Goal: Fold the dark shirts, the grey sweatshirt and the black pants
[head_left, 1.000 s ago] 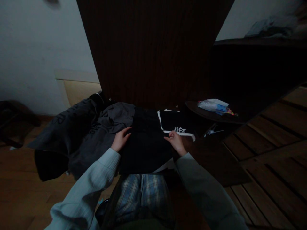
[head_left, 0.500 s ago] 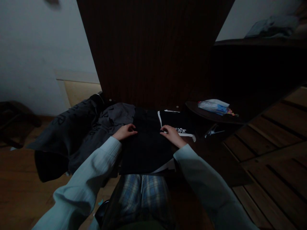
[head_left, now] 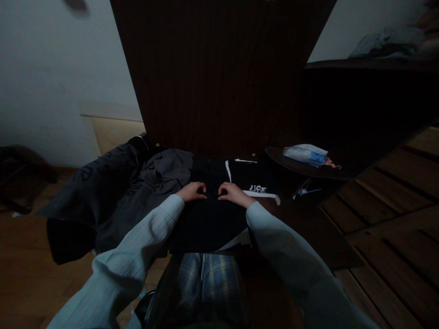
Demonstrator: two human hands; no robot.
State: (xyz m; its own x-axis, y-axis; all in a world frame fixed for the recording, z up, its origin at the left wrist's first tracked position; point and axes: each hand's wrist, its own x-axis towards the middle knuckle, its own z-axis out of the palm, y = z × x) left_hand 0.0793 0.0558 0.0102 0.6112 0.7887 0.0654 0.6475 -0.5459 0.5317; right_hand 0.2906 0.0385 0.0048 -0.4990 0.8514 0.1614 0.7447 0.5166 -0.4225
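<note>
A black garment [head_left: 209, 228] lies spread in front of me, with a white edge at its lower right. My left hand [head_left: 192, 192] is over its upper part, fingers curved and the thumb apart from them. Facing it, a short gap away, my right hand [head_left: 235, 194] has the same curved, parted shape. I see no cloth raised between the fingers of either hand, though the dark fabric makes contact hard to judge. Black cloth with white lettering and white strips [head_left: 258, 188] lies just right of my right hand.
Dark grey clothing [head_left: 126, 196] is heaped at the left and hangs over the edge. A dark wooden panel [head_left: 219, 82] stands behind. To the right, a small rounded shelf [head_left: 277, 157] carries a blue and white plastic packet [head_left: 305, 154]. Wooden slats [head_left: 387, 201] lie beyond.
Both hands have moved inward, closer together, and slightly towards me. More of the white lettering shows beside my right hand. The garments have stayed nearly as they were.
</note>
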